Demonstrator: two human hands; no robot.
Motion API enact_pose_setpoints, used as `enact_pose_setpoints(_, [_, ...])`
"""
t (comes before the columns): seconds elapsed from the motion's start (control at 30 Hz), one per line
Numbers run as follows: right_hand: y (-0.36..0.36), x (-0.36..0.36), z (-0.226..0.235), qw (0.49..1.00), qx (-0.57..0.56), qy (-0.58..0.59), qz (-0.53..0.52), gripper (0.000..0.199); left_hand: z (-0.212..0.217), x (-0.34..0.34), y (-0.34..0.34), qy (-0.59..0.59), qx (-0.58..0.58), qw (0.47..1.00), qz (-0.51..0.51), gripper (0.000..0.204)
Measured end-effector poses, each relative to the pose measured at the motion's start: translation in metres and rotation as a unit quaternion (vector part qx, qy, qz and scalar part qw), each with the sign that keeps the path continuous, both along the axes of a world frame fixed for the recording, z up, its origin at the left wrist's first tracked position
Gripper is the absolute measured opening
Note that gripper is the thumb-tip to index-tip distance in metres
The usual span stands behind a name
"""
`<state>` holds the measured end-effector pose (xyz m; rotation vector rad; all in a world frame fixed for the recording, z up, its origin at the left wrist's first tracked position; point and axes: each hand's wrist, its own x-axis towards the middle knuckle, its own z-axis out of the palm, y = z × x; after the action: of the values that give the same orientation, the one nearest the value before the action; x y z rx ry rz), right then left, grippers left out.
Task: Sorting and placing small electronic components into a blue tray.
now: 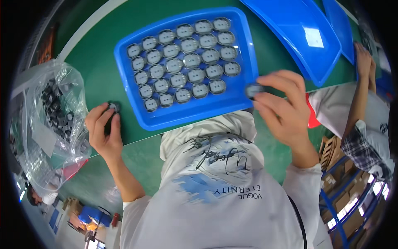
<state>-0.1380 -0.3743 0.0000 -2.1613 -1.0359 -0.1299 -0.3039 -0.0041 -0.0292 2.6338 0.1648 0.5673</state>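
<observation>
A blue plastic tray (180,112) lies on the green table, holding several rows of small rounded grey parts (191,60) with dark rims and tiny dots on top. Just off the tray's right edge, my right hand (287,108) pinches a rounded part with a dark rim (253,90) between thumb and fingers. Left of the tray, the fingertips and thumb of my left hand (103,132) close on a small dark part (113,107) at the table surface. Beside that hand stands a clear plastic bag (45,137) with many loose dark parts (56,103) inside.
Further blue trays (296,35) overlap at the upper right of the green table (97,50). Another person's hand (363,60) is at the far right, near a red object (313,114). Shelving with boxes (348,195) stands at the lower right.
</observation>
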Motion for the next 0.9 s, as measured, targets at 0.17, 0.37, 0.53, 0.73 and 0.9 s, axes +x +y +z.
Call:
enact_pose_setpoints(0.17, [0.013,-0.005,0.004,0.998,-0.047,0.029,0.001,0.015,-0.002,-0.001,-0.006,-0.002,-0.024,1.0,0.019,0.021])
enact_pose_setpoints(0.37, [0.017,-0.007,0.003,0.995,-0.092,0.023,-0.01,0.015,-0.004,-0.006,-0.006,-0.003,-0.029,0.999,0.026,0.021])
enact_pose_setpoints(0.53, [0.021,0.002,0.003,0.993,-0.111,0.027,0.006,0.015,0.0,-0.004,-0.006,0.009,-0.034,0.999,0.032,0.021])
enact_pose_setpoints(0.73, [0.022,0.009,0.007,0.994,-0.109,0.021,0.016,0.021,0.0,-0.002,-0.003,0.009,-0.029,0.999,0.025,0.021])
enact_pose_setpoints(0.9, [0.013,0.009,0.008,0.971,0.025,0.187,-0.146,0.035,-0.009,-0.011,-0.005,-0.038,-0.162,0.984,0.062,0.017])
